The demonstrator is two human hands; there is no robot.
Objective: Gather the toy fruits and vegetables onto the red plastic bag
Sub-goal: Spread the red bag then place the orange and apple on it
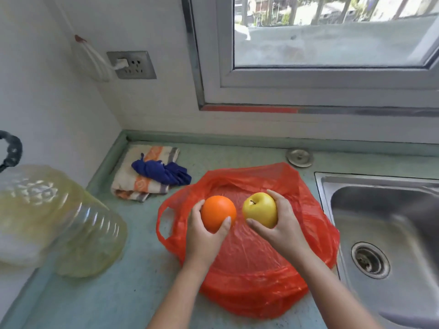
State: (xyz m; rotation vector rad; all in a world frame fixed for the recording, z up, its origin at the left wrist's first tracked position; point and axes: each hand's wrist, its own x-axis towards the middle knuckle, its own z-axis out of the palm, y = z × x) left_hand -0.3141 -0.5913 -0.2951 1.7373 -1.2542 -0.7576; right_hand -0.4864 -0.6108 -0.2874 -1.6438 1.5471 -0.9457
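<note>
While both bare forearms reach in from the bottom edge, the hands meet over the bag:

Left hand (204, 236): fingers curled around a round orange toy fruit (218, 213), thumb pressed on its near right side, fingertips wrapped behind its left edge; held above the bag's middle.

Right hand (282, 227): fingers closed around a glossy yellow toy apple (260, 209) with a short dark stem, thumb across its lower front, other fingers cupping its right side; held just beside the orange, the two fruits near each other but apart.

Red plastic bag (249, 264): thin, crinkled, spread flat on the counter under both hands, one handle loop lying open at its left edge; whether either fruit touches it cannot be told.

Pale green countertop (123, 288): speckled, bare in the near left.

Stainless steel sink (384, 229): to the right of the bag, round drain in its basin.

Clear ribbed plastic jar (59, 222): large, yellowish, at the left, blurred.

Folded striped orange-and-cream cloth (140, 184): beyond the bag toward the corner, a crumpled dark blue plastic bag (161, 172) lying on it.

Round metal cap (299, 157): set in the counter behind the bag.

Grey wall socket (131, 65): a white plug in it.

Window (332, 43): metal-framed, above the counter's back edge.
</note>
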